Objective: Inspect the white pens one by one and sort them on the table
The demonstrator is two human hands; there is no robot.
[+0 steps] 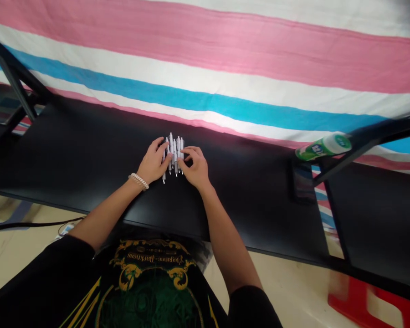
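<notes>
Several white click pens (pixel 174 154) lie side by side on the black table, their ends uneven. My left hand (pixel 154 160), with a pale coiled band on its wrist, grips the left side of the row, fingers at the far ends and thumb nearer me. On the right side, my right hand (pixel 195 167) has its thumb and index finger curved against the outermost pens. Parts of the outer pens are hidden under my fingers.
The black table (pixel 253 196) runs left to right, with a striped cloth (pixel 205 50) hanging behind it. A green and white canister (pixel 324 146) stands by a dark frame bar at right, near a dark flat phone-like object (pixel 303 181). A red stool (pixel 358 300) is below right.
</notes>
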